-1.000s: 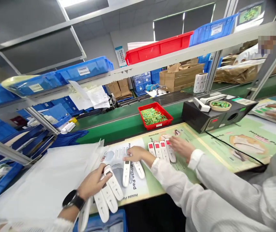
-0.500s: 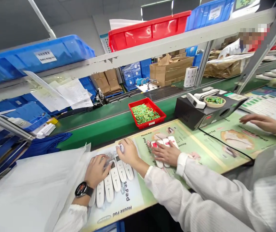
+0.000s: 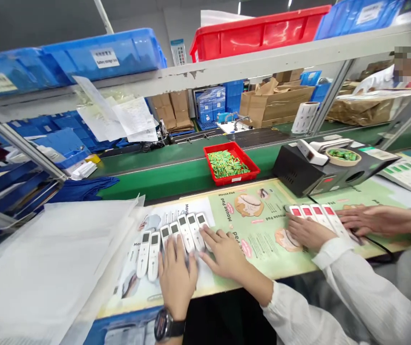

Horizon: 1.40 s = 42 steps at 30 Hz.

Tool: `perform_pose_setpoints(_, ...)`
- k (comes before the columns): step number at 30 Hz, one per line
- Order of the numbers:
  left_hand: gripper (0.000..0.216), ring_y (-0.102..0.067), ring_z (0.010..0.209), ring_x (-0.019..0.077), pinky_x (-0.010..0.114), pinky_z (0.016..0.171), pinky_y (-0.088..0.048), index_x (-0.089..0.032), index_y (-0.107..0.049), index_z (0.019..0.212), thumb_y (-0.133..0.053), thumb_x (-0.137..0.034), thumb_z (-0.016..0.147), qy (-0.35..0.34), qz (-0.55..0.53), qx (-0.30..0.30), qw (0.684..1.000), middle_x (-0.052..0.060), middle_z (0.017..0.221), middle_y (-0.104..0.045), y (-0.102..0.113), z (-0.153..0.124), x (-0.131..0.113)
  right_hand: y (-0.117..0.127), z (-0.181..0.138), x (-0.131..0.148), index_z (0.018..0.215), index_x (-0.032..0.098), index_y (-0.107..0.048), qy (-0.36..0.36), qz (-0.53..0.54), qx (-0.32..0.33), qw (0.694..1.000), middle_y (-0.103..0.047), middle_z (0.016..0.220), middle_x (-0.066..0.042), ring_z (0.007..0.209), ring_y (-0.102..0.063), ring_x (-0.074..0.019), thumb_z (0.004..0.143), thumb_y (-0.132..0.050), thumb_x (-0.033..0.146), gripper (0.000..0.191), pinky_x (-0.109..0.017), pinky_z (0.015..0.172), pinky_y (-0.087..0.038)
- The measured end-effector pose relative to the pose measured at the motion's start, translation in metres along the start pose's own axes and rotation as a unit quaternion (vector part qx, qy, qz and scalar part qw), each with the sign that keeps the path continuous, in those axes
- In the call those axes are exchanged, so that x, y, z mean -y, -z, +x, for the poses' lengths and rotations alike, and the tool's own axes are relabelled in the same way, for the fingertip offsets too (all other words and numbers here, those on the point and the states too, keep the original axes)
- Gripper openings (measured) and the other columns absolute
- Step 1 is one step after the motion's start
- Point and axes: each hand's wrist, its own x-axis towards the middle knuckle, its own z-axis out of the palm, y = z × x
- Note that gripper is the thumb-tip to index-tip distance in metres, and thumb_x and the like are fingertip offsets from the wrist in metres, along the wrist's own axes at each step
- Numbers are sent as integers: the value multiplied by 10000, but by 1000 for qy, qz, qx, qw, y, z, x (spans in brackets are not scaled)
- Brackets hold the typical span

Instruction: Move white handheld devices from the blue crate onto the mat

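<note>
A row of several slim white handheld devices with small dark screens lies side by side on the printed mouse-pad sheet. My left hand, with a black watch at the wrist, rests its outstretched fingers on the lower part of the middle devices. At the row's right end, my right hand has its fingers spread, touching the outermost device. Both hands lie over the devices without gripping, and they hide the lower ends of several. Two devices at the left end stand a little apart from the others.
To the right, a co-worker's hands frame several white devices with red screens. A red tray of green batteries sits behind the mat. A black box stands back right; white sheeting lies left.
The view has swung left. My left hand has moved rightward along the row, my right hand has drawn back to its right end, and the screens are uncovered. The co-worker's devices have moved right.
</note>
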Motion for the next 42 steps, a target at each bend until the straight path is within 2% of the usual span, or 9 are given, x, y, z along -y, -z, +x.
perform_pose_setpoints(4, 607, -343, 1520, 323, 543, 1242, -294, -172, -389, 1575, -450, -329, 991, -14, 9, 2, 1000, 147, 1634, -392, -2, 6, -3, 0, 11, 9, 1616, 279, -319, -23, -23, 1, 999, -323, 1655, -57, 1258, -518, -366, 1012, -387, 576, 677, -573, 970, -442)
perform_pose_setpoints(11, 650, -404, 1486, 336, 611, 1260, -182, -164, -325, 1604, -428, -321, 982, -38, 46, 2, 998, 163, 1568, -485, 6, 11, -8, -8, 21, 16, 1609, 336, -331, -46, -27, 2, 999, -278, 1679, -35, 1289, -493, -379, 1016, -370, 533, 627, -483, 846, -530)
perform_pose_setpoints(16, 591, -487, 1425, 362, 640, 1264, -105, -84, -514, 1491, -440, -312, 951, -91, 104, 48, 989, 230, 1373, -650, 24, 46, -10, -10, 26, 16, 1601, 346, -351, -41, -42, 16, 998, -207, 1700, -39, 1261, -505, -380, 1008, -388, 509, 617, -505, 853, -534)
perform_pose_setpoints(20, 529, -566, 1351, 360, 639, 1264, -111, -59, -650, 1355, -400, -311, 963, -127, 127, 66, 981, 253, 1285, -694, 30, 67, -7, -9, 24, 14, 1596, 348, -364, -37, -36, 9, 999, -244, 1691, -42, 1255, -509, -365, 986, -456, 485, 632, -493, 886, -525)
perform_pose_setpoints(24, 540, -559, 1363, 350, 583, 1252, -250, -61, -601, 1412, -416, -287, 958, -129, 101, 90, 982, 253, 1358, -649, 27, 56, -10, -5, 7, 9, 1581, 336, -400, -29, -20, -15, 999, -270, 1681, -53, 1263, -522, -348, 984, -482, 504, 625, -517, 1003, -471)
perform_pose_setpoints(28, 580, -452, 1458, 346, 521, 1212, -378, -151, -494, 1520, -458, -270, 954, -122, 25, 122, 985, 210, 1517, -526, 13, 31, -38, -3, -23, -14, 1597, 321, -369, -50, -26, -30, 998, -242, 1690, -65, 1430, -411, -380, 977, -501, 484, 654, -556, 1131, -371)
perform_pose_setpoints(35, 622, -248, 1556, 352, 554, 1225, -360, -266, -364, 1592, -406, -481, 1010, -173, -120, 199, 957, 150, 1675, -298, 7, 28, -109, -7, -42, -84, 1645, 249, -234, -140, -95, -83, 982, -112, 1712, -147, 1473, -370, -388, 981, -507, 385, 732, -539, 1152, -354)
perform_pose_setpoints(38, 691, -256, 1557, 348, 579, 1237, -331, -304, -291, 1617, -420, -567, 991, -160, -108, 182, 964, 120, 1690, -274, 32, 26, -94, -14, -39, -92, 1654, 257, -187, -141, -109, -106, 978, -75, 1715, -153, 1468, -369, -396, 1010, -462, 512, 746, -554, 1155, -344)
perform_pose_setpoints(42, 639, -259, 1548, 397, 618, 1211, -341, -270, -434, 1558, -463, -546, 983, -21, -17, 48, 998, 137, 1686, -284, 59, 11, -17, -18, -38, -91, 1645, 250, -223, -146, -90, -143, 975, -102, 1715, -145, 1513, -287, -399, 1024, -405, 548, 713, -575, 1171, -314)
